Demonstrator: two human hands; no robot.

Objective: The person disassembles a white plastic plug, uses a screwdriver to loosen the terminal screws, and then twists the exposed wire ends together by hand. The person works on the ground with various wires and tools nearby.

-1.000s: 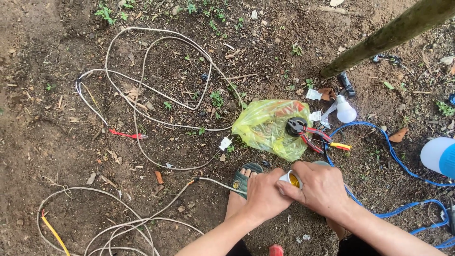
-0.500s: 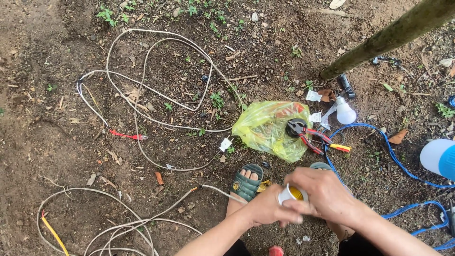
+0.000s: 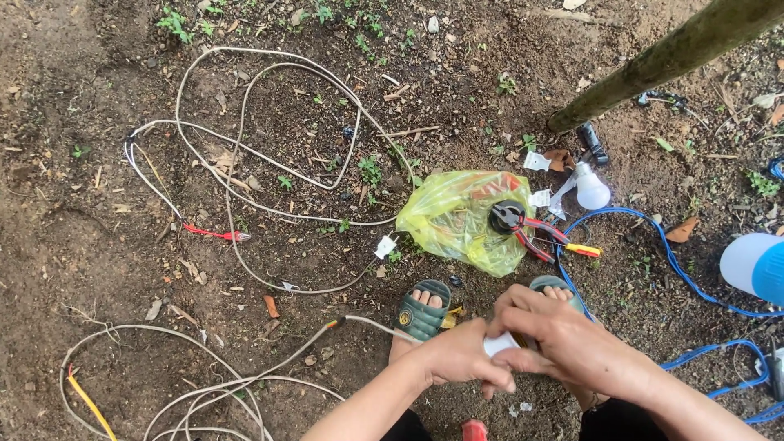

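My left hand (image 3: 461, 359) and my right hand (image 3: 563, 339) meet low in the head view, both closed around a small white fitting (image 3: 500, 345) at the end of a white cable (image 3: 269, 371). Most of the fitting is hidden by my fingers. The cable runs left from my hands across the dirt. My feet in green sandals (image 3: 423, 309) rest just above my hands.
A yellow plastic bag (image 3: 461, 216) lies ahead with red-handled pliers (image 3: 539, 233) on it. A white bulb (image 3: 591, 190), a blue cable (image 3: 678, 269), a blue-and-white container (image 3: 755, 265), loops of white cable (image 3: 245, 155) and a slanted pole (image 3: 661, 61) surround it.
Both hands have drawn closer together over the white fitting, and the yellow part seen between them earlier is now covered by my fingers.
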